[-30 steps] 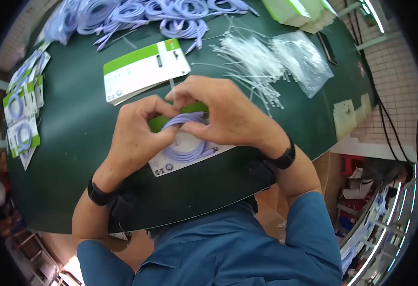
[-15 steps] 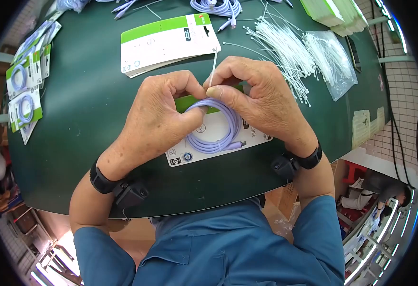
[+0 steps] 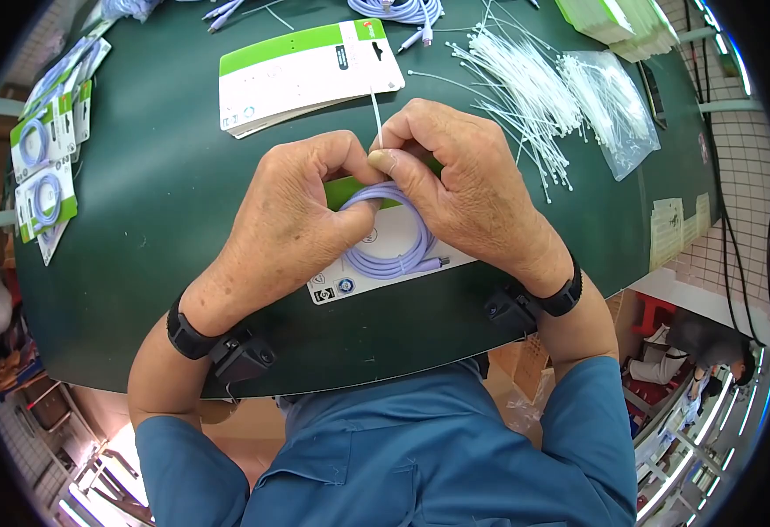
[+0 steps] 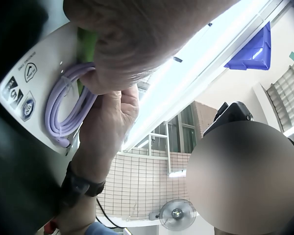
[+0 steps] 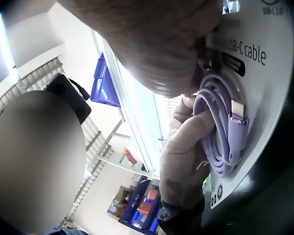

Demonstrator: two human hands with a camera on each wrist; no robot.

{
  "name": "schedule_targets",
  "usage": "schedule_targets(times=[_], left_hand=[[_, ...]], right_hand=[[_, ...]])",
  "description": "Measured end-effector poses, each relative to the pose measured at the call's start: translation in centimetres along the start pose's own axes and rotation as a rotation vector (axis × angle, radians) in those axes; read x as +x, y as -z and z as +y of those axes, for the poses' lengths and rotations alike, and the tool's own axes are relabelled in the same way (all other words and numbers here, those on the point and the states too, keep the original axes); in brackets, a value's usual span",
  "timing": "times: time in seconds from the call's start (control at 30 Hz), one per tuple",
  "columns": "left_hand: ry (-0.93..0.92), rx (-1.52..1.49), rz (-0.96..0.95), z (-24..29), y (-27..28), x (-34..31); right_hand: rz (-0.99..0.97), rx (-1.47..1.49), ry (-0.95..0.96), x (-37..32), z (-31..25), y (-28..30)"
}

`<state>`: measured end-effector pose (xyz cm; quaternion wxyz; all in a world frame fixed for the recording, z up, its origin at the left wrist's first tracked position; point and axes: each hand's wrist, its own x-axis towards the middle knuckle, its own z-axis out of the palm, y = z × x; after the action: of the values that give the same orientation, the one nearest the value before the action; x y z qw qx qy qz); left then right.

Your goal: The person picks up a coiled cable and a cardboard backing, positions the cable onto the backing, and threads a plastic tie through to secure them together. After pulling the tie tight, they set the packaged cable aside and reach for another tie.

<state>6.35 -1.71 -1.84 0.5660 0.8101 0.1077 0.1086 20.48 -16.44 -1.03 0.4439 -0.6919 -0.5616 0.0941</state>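
Observation:
A coiled lilac USB-C cable (image 3: pixel 414 255) lies on a white and green printed card (image 3: pixel 372 285) near the table's front. My left hand (image 3: pixel 293 202) grips the top left of the coil, its thumb passing through the loop. Just above the coil, my right hand (image 3: pixel 464 180) pinches a thin white cable tie (image 3: pixel 376 119) between thumb and index finger, the tie's tail sticking up. Both hands' fingertips nearly meet there. In the right wrist view the metal plug (image 5: pixel 238 108) of the cable (image 5: pixel 213 98) shows beside the coil; fingers hide where the tie passes the card.
A stack of blank-faced cards (image 3: pixel 306 75) lies behind my hands. Loose white cable ties (image 3: pixel 525 88) and a plastic bag of ties (image 3: pixel 609 114) are at right. Carded cables (image 3: pixel 47 198) sit at left; more lilac coils (image 3: pixel 398 10) lie at the back.
My right thumb has left the coil, and the right hand now pinches the tie above it. Lately that hand and the tie shifted slightly left. The head view has also shifted.

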Motion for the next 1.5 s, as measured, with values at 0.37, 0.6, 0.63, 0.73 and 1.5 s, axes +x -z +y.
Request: schedule_targets(times=[0.37, 0.6, 0.63, 0.73, 1.5], left_hand=[[-0.035, -0.007, 0.000, 0.4, -0.2, -0.1], [-0.056, -0.005, -0.003, 0.3, -0.1, 0.0], [-0.056, -0.005, -0.003, 0.2, -0.1, 0.0], [-0.044, 0.009, -0.013, 0.1, -0.1, 0.0], [-0.015, -0.015, -0.001, 2.9, 1.9, 0.2]], right_hand=[[0.094, -0.093, 0.106, 0.3, 0.0, -0.4], [0.118, -0.123, 0.101, 0.3, 0.0, -0.5], [0.111, -0.121, 0.095, 0.3, 0.0, -0.5], [0.097, -0.116, 0.085, 0.2, 0.0, -0.5], [-0.230, 0.275, 0.033, -0.1, -3.5, 4.4]])
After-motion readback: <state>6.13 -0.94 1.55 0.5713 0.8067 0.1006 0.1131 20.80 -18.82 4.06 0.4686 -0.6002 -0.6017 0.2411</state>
